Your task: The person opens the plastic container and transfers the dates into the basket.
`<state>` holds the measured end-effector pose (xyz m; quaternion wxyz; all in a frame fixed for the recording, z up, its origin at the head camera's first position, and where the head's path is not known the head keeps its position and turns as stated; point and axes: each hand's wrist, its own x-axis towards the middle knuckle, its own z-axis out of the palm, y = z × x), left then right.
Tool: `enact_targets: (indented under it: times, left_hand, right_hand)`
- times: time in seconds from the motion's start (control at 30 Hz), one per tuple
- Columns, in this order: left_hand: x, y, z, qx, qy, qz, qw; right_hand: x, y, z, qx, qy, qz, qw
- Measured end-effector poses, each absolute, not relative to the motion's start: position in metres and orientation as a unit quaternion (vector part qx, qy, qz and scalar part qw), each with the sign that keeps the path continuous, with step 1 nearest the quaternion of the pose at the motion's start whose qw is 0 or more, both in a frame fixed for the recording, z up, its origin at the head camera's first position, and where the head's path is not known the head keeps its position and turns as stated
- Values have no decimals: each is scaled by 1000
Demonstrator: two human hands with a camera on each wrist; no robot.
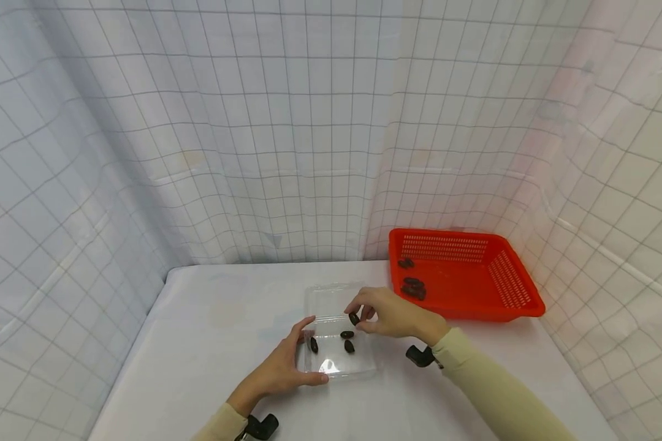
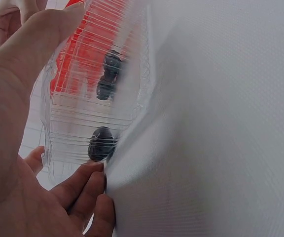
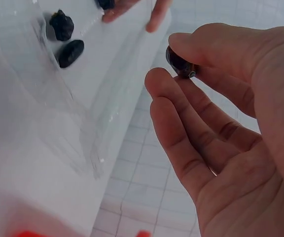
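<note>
My right hand (image 1: 393,313) pinches a dark, glossy, date-like fruit (image 3: 179,61) between thumb and fingertips. It hangs over the hinge side of a clear plastic clamshell box (image 1: 358,365), whose lid (image 1: 331,299) lies folded back on the far side. Inside the box are three more dark fruits, one of them (image 1: 314,345) by the left wall and two (image 1: 348,340) towards the right. Along the box's left side my left hand (image 1: 280,366) grips it, thumb at the near edge and fingers at the far left corner. Through the ribbed wall, dark fruits (image 2: 101,143) show in the left wrist view.
A red perforated plastic basket (image 1: 466,313) stands to the right of the box, with several dark fruits (image 1: 414,288) along its left side. White cloth covers the table (image 1: 215,324). White grid-lined curtains (image 1: 287,135) enclose the back and both sides.
</note>
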<state>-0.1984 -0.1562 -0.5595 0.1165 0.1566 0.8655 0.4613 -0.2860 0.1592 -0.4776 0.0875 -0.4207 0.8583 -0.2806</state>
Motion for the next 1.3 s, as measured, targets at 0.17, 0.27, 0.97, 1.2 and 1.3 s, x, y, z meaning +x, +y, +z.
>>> enact_targets:
  times: [0.17,0.27,0.97,1.2,1.3]
  left_hand:
    - [-198,-157,-560,152,866,461,117]
    - [-198,-158,-560,151,866,462,117]
    - [-196,-158,-559,148,865,465,117]
    - [-195,-155,-558,145,862,471,122]
    - [-195,-155,-557,142,862,470,125]
  right_hand:
    - [-291,174,-468,-410,866,-279,59]
    - [-296,185,-462,-397,872,-281,45]
    - [-333,268,-439,-274,925,-263,8]
    - [-352,294,-437,-240,939,-246,21]
    - [-358,305,-441,-222,943,-246,31]
